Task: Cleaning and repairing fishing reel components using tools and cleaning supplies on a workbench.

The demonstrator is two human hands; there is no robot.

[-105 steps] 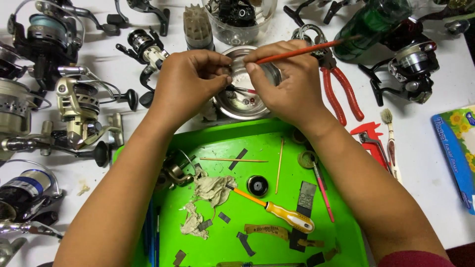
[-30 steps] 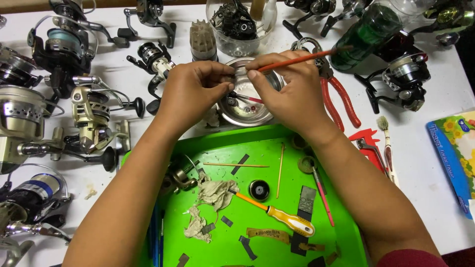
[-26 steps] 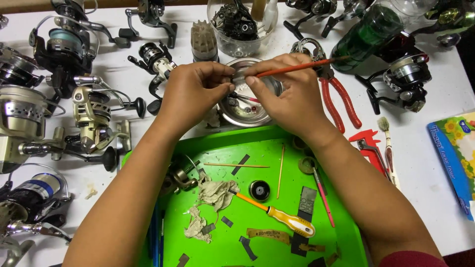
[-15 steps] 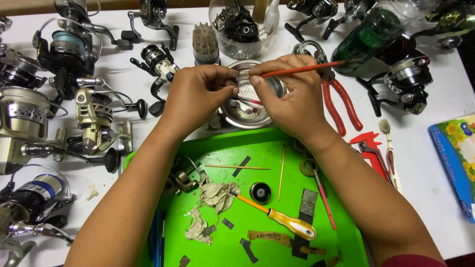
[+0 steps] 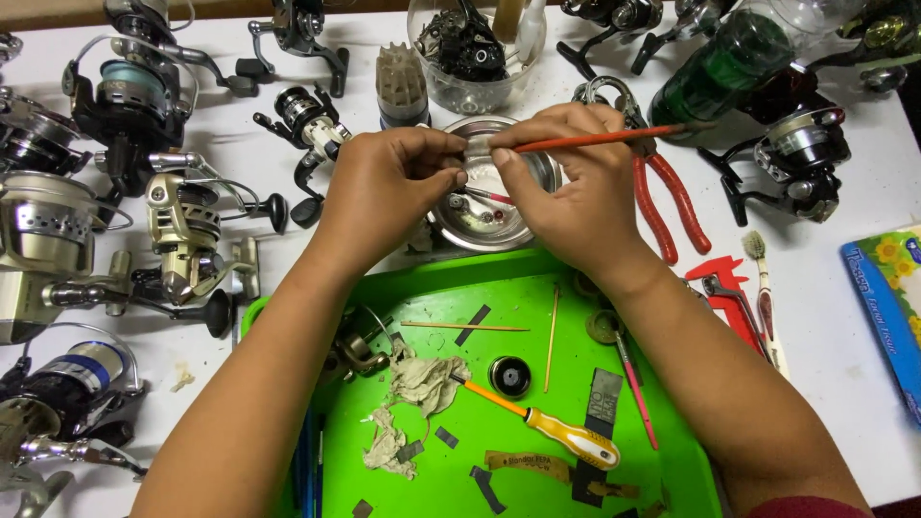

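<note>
Left hand (image 5: 389,187) pinching a small metal part (image 5: 477,152) over the round metal dish (image 5: 494,197), right hand (image 5: 576,187) closed around a thin red-handled brush (image 5: 600,140) with its tip at that part. Just below, a green tray (image 5: 537,288) holding a yellow-handled screwdriver (image 5: 542,424) and crumpled paper scraps (image 5: 422,384). Far right of the white table (image 5: 835,317), a flat blue packet with yellow flowers (image 5: 887,297); up top, a dark green bottle (image 5: 724,67) lying on its side.

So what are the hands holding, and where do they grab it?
The right hand pinches a thin red brush near its front end. The left hand pinches a small part at its fingertips; what it is cannot be told.
</note>
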